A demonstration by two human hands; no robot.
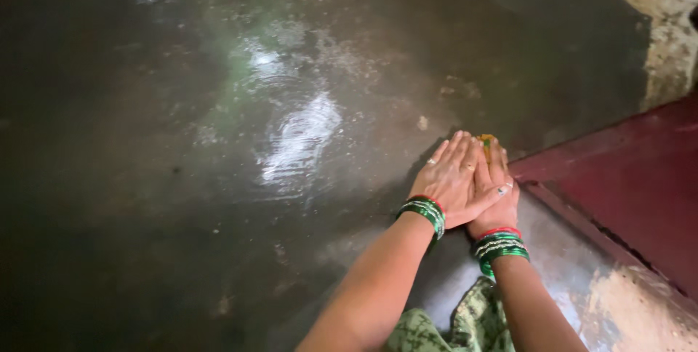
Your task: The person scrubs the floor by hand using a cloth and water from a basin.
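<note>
Hands: left hand [452, 177] flat atop right hand [496, 196], stacked to bear down
Grip: fingers pressed together, pinning yellow-green scrubber [486, 139]
Beneath: wet floor [291, 141]

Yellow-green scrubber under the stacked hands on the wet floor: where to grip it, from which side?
Only the far tip of the scrubber shows past the fingertips; the rest is hidden. It lies flat on the wet floor, pressed under the right hand with the left hand on top. Probably best taken palm-down from above, fingers curling over that far edge, since the raised red ledge crowds its right side.
</note>
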